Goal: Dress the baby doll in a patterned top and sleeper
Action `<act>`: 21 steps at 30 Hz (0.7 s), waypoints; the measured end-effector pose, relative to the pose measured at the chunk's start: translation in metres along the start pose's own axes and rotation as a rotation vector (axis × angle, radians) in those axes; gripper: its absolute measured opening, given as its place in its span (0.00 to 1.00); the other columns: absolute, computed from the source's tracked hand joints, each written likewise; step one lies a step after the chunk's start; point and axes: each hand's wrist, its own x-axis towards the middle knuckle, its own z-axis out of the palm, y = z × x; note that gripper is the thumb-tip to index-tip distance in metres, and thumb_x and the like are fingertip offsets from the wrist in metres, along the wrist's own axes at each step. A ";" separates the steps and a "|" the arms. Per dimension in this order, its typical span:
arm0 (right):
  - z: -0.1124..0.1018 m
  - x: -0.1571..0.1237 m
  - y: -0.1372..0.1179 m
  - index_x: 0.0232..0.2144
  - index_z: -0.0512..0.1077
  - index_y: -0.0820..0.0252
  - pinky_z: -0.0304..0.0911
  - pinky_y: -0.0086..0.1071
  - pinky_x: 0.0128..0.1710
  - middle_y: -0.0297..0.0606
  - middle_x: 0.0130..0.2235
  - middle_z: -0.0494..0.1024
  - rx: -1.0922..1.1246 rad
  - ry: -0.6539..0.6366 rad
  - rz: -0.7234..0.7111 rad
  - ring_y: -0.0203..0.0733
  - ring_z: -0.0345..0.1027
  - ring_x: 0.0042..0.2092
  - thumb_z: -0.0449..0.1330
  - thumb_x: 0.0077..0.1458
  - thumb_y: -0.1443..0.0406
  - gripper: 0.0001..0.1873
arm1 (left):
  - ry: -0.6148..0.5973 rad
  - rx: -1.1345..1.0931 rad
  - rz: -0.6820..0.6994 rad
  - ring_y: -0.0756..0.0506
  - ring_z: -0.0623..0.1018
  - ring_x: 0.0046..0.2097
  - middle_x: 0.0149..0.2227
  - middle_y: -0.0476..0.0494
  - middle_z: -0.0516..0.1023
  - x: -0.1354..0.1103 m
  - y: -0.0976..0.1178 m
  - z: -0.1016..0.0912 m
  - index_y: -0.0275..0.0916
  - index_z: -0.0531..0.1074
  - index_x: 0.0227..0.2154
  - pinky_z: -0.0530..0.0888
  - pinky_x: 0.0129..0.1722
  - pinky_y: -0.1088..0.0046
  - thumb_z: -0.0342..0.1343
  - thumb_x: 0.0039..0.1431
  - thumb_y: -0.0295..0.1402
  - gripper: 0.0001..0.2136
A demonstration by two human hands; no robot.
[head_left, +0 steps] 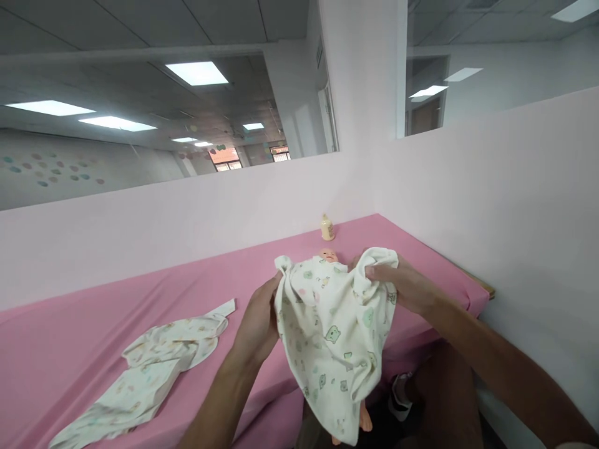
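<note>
My left hand (pixel 259 318) grips one side of a white baby cloth (pixel 334 333) printed with green bears. Bunched between the fingers of my right hand (pixel 397 280) is the other upper corner. The cloth hangs spread between both hands; whether it is a garment or a blanket I cannot tell. Beneath it lies a baby doll (pixel 329 255), its head showing past the top edge and its feet below the lower one. The cloth hides most of the doll's body.
Left on the pink-covered table (pixel 187 287) lies a flattened set of printed baby clothes (pixel 154 368). A cream bottle (pixel 327 228) stands behind the doll's head, near the back wall (pixel 234 215). A white side wall (pixel 515 206) rises on the right.
</note>
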 end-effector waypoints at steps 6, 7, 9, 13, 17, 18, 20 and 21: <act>0.004 0.011 -0.002 0.33 0.73 0.60 0.67 0.27 0.31 0.36 0.31 0.77 -0.022 0.077 -0.076 0.37 0.72 0.33 0.63 0.54 0.55 0.13 | -0.158 0.184 0.256 0.40 0.70 0.57 0.58 0.38 0.68 -0.002 -0.002 0.011 0.44 0.65 0.57 0.71 0.50 0.66 0.57 0.57 0.45 0.25; 0.006 0.014 -0.002 0.33 0.73 0.60 0.67 0.27 0.31 0.36 0.31 0.77 -0.013 0.080 -0.079 0.37 0.72 0.33 0.62 0.55 0.54 0.14 | -0.223 0.249 0.292 0.40 0.69 0.58 0.59 0.38 0.67 -0.003 -0.002 0.015 0.45 0.64 0.58 0.70 0.52 0.65 0.58 0.56 0.44 0.27; 0.011 0.019 -0.003 0.33 0.73 0.60 0.66 0.27 0.29 0.36 0.31 0.77 0.011 0.056 -0.090 0.36 0.71 0.32 0.62 0.55 0.52 0.16 | -0.368 0.385 0.322 0.38 0.70 0.57 0.58 0.37 0.68 -0.003 0.000 0.026 0.46 0.65 0.58 0.71 0.52 0.62 0.61 0.54 0.42 0.28; 0.020 0.026 -0.006 0.29 0.72 0.60 0.65 0.26 0.27 0.34 0.29 0.76 0.022 -0.028 -0.105 0.34 0.69 0.29 0.64 0.53 0.54 0.15 | -0.375 0.486 0.414 0.37 0.74 0.48 0.48 0.38 0.75 0.011 -0.002 0.042 0.45 0.70 0.53 0.74 0.44 0.60 0.64 0.47 0.40 0.27; 0.018 0.022 -0.011 0.32 0.73 0.60 0.63 0.24 0.25 0.31 0.27 0.73 -0.011 -0.104 -0.109 0.32 0.67 0.27 0.66 0.50 0.55 0.15 | -0.367 0.493 0.434 0.41 0.75 0.40 0.39 0.41 0.77 0.028 -0.006 0.039 0.41 0.75 0.40 0.74 0.37 0.66 0.61 0.51 0.39 0.14; 0.014 0.020 -0.014 0.34 0.73 0.59 0.63 0.24 0.25 0.31 0.27 0.72 -0.029 -0.117 -0.125 0.32 0.66 0.27 0.66 0.50 0.53 0.17 | -0.386 0.487 0.434 0.42 0.75 0.37 0.36 0.42 0.77 0.030 -0.003 0.035 0.40 0.75 0.36 0.73 0.36 0.68 0.60 0.53 0.39 0.10; 0.001 0.012 -0.024 0.38 0.73 0.59 0.63 0.24 0.26 0.32 0.29 0.73 -0.111 -0.158 -0.142 0.32 0.67 0.27 0.66 0.48 0.48 0.24 | -0.432 0.463 0.451 0.45 0.75 0.35 0.33 0.43 0.77 0.031 0.007 0.024 0.37 0.74 0.29 0.72 0.34 0.70 0.58 0.55 0.38 0.08; -0.006 0.008 -0.031 0.40 0.73 0.59 0.64 0.25 0.27 0.34 0.31 0.75 -0.174 -0.186 -0.129 0.34 0.69 0.29 0.65 0.46 0.44 0.28 | -0.455 0.457 0.462 0.45 0.75 0.34 0.33 0.43 0.77 0.030 0.016 0.017 0.37 0.74 0.27 0.72 0.34 0.70 0.57 0.55 0.37 0.08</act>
